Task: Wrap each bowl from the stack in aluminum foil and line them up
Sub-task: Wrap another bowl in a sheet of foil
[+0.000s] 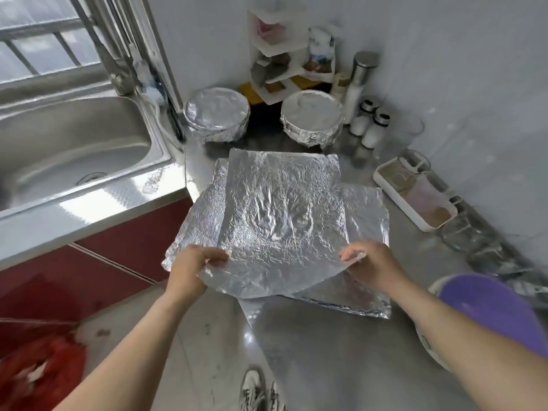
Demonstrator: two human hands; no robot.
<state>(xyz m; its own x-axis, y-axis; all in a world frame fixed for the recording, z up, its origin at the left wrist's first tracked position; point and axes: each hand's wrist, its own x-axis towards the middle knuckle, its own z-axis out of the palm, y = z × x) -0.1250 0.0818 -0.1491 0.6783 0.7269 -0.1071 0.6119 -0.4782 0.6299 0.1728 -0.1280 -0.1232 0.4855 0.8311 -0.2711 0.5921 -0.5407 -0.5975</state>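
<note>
Fingers [218, 258] of left hand [189, 269] curled onto near left edge of top foil sheet [281, 209], pinching it. Same on the other side: right hand [372, 266] gripping near right edge, fingertips on top of the foil, thumb hidden.

Near edge of that sheet raised and bowed in a curve between both hands; far edge down flat, just short of two wrapped bowls [216, 114] at the back of the counter [326, 351], side by side and apart from each other. Second one [311, 117] just beside a pair of shakers [367, 123].

Under the held sheet, lower foil sheets [364, 232] lying crooked, corners sticking out left and right. Left part of the pile hanging past the counter's left edge, over floor [178, 336] and red cabinet front [118, 241]; left hand out beyond that edge too.

Bare stretch of counter nearest the body, between the forearms. To the right, white tray [415, 197] along the wall, near the foil's right corner. Purple and white round thing [492, 310] by the right forearm, too blurred to name. Sink [74, 143] well off to the left. Shoes [255, 390] on the floor below.
</note>
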